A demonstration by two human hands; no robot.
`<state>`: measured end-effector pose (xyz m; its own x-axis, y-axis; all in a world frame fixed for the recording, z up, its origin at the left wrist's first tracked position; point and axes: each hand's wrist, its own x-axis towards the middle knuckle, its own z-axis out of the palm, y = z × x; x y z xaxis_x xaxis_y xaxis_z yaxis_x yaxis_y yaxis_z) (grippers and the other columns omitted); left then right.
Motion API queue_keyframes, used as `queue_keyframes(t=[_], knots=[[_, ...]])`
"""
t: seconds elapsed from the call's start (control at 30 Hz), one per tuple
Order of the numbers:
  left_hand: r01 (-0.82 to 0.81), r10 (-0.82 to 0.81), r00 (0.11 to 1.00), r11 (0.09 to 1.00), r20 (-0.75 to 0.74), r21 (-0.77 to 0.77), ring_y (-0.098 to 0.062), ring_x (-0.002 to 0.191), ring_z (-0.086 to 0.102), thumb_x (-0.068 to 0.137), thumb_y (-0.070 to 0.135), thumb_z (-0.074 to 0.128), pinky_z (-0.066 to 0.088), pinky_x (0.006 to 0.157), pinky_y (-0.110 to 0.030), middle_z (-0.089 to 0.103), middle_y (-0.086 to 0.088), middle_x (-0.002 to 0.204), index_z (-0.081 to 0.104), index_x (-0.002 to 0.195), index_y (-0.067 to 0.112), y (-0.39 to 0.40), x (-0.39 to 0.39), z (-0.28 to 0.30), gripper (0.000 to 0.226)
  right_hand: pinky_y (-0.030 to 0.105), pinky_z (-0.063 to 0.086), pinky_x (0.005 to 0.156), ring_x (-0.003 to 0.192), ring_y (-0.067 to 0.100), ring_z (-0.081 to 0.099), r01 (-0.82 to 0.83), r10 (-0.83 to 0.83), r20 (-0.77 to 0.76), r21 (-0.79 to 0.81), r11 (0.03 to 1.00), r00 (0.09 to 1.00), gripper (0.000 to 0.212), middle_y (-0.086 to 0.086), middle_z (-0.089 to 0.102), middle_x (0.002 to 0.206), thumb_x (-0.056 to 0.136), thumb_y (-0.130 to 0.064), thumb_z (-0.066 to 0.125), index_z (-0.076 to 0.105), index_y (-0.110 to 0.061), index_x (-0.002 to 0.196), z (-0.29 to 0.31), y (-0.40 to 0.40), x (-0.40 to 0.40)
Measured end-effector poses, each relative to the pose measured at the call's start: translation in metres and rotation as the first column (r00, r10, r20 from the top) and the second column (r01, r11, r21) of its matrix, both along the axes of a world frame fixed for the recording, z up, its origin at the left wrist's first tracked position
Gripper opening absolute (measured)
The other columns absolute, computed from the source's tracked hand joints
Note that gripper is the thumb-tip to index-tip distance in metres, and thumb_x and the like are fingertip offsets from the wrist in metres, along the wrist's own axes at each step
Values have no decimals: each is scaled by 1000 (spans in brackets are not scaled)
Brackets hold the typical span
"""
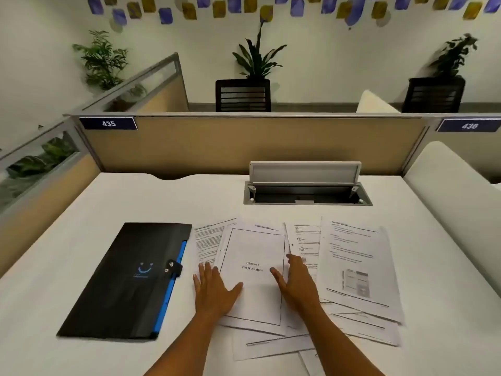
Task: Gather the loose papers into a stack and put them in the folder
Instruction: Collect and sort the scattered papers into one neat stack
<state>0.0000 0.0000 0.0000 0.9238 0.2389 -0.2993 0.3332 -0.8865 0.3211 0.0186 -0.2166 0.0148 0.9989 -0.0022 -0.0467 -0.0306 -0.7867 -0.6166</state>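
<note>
Papers [349, 256] lay fanned loose on the white counter [81, 354], just right of the closed black folder [127, 280] | left hand [214, 289] flat, fingers straight, on their left edge | right hand [295, 283] flat, pressing the sheets right of the title page [252, 251].

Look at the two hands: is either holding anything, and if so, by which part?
Nothing is held. The left hand and right hand lie flat, fingers straight, on the papers, either side of the top sheet. The folder lies untouched.
</note>
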Motion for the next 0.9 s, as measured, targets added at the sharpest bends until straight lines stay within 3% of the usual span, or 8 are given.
queue_keyframes(t=[0.17,0.27,0.37,0.5,0.57,0.7,0.8,0.9], knots=[[-34,33,999,999,-33,-37,-29,151,2,85,61,57,-5,120,-47,6,-13,164,12,154,7,0,2,4,98,39,42,103,126,29,45,226,-219,-116,56,972,969,69,10,41,142,91,-45,56,30,-8,143,-2,21,-4],[-107,111,993,989,37,-101,-28,143,26,79,53,69,21,119,-43,28,-11,155,27,148,8,-5,3,11,92,42,42,102,124,34,48,274,-243,-197,152,950,950,69,15,38,142,89,-34,64,30,-4,141,2,32,4],[-191,208,976,961,65,-200,-29,137,33,78,43,75,33,111,-43,35,-10,148,29,146,7,-7,9,18,90,41,42,101,124,34,49,300,-242,-256,220,928,936,66,15,39,140,88,-25,66,31,-3,139,4,39,10],[-367,438,899,778,23,-509,-33,125,50,79,25,78,47,98,-42,47,-12,140,32,143,8,1,21,29,80,38,41,103,127,31,49,306,-257,-207,258,916,944,62,14,47,139,88,-17,64,32,-7,140,1,43,13],[-416,491,871,711,-22,-567,-32,116,57,82,25,76,50,91,-39,56,-12,132,43,134,8,6,27,33,64,39,46,98,120,31,55,305,-260,-187,279,911,947,57,14,55,132,89,-16,62,35,-8,138,0,45,15],[-406,505,863,665,-23,-627,-27,99,63,88,21,69,54,86,-36,68,-12,117,65,111,5,16,34,31,29,37,52,89,108,33,63,231,-187,-160,327,916,969,44,15,63,121,90,-14,62,46,-3,129,-2,50,23],[-423,537,843,702,36,-573,-26,96,62,90,17,65,54,90,-39,67,-12,117,69,104,6,18,34,27,18,36,52,85,104,32,64,161,-123,-138,308,938,983,29,13,66,113,91,-16,61,57,-3,116,-2,55,33],[-499,555,827,798,90,-337,-32,119,48,87,23,68,39,102,-44,52,-13,129,66,118,10,23,37,21,33,37,49,94,112,29,59,110,-74,-138,271,956,988,33,11,62,119,93,-22,57,57,-5,123,4,63,47]])
